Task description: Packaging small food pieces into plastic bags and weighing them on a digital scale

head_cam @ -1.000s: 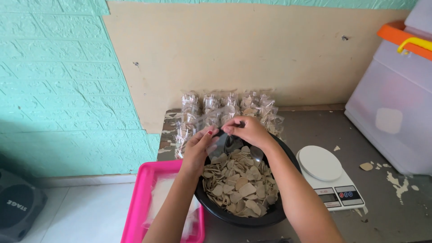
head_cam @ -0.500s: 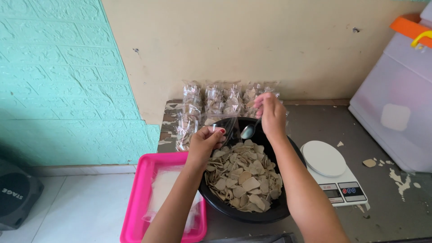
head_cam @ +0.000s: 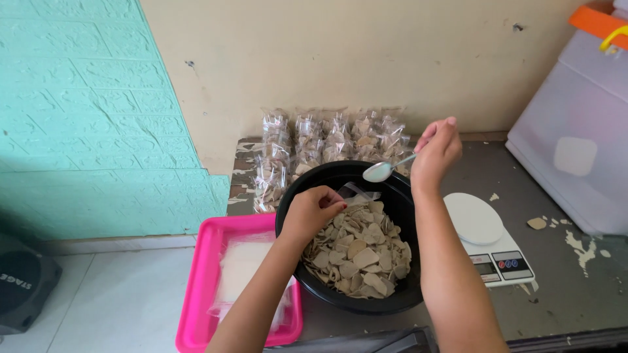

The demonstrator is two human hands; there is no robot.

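While the left hand (head_cam: 315, 210) hangs over the near-left side of the black bowl (head_cam: 292, 189), its fingers curl together on the edge of a clear plastic bag (head_cam: 358, 191) that lies on the pale chips (head_cam: 356, 252) heaped in the bowl. Up and to the right of those fingers, the right hand (head_cam: 437, 151) is lifted above the bowl's far rim, its fingers pinched on the handle of a metal spoon (head_cam: 381, 171); the spoon's bowl points back towards the left fingers and looks empty. Beyond both sets of fingers, rows of small filled packets (head_cam: 307, 147) stand against the wall, just behind the bowl. Below and left of the left fingers sits a pink tray (head_cam: 199, 287) with a stack of clear bags in it, touching the bowl's side. Right of the right wrist lies a white kitchen scale (head_cam: 485, 238), close by the bowl, and a large pale storage box (head_cam: 575, 124) with an orange lid stands further right. Nothing lies between the spoon and the chips. Half a second earlier the spoon was low, just above the chips near the bag's mouth; it has since risen and swung right, while the left hand has dropped closer to the chips
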